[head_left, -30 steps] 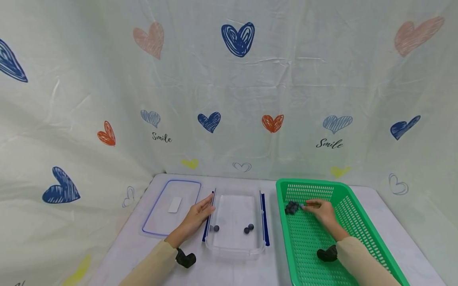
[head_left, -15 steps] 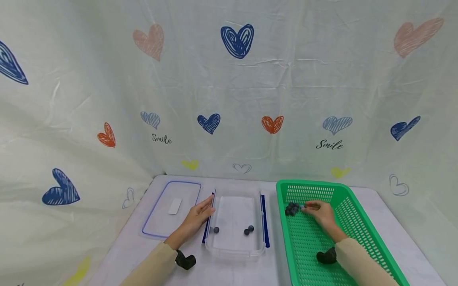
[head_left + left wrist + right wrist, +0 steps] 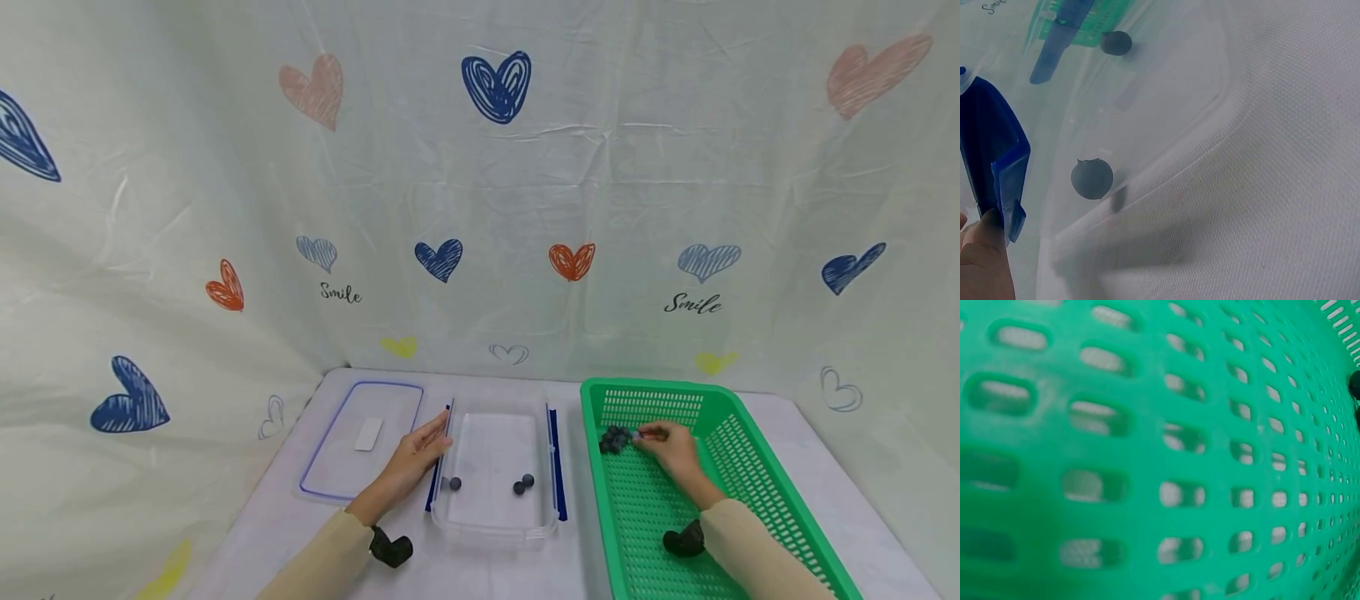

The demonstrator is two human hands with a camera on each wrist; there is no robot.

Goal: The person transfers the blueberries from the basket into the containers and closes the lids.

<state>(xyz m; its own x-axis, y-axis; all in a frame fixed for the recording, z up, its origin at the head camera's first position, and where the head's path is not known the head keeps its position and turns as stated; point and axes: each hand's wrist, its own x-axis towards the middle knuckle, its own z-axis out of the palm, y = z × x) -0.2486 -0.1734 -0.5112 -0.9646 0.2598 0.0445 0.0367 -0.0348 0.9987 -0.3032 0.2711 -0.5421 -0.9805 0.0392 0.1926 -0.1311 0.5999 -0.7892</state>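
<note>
Three blueberries (image 3: 455, 483) lie in the clear plastic container (image 3: 491, 533), one near its left wall and two together towards the right; a bunch of blueberries (image 3: 615, 440) sits against the left wall of the green basket (image 3: 652, 384). Over that basket's floor, the right hand (image 3: 672, 450) has its thumb and fingertips together at a paler blueberry (image 3: 637, 435), just beside the bunch, and appears to pinch it; the right wrist view shows mostly mesh and no fingers, so it cannot confirm the hold. The left hand (image 3: 411, 458) rests along the container's left side, fingers extended, touching the blue latch (image 3: 997, 137); it seems to be steadying the box. The blue-edged lid (image 3: 322, 450) lies off to the left. Picking out a single berry looks like the step in hand. The next move calls for a light, secure pinch and a straight lift, without dragging the neighbours along.
</note>
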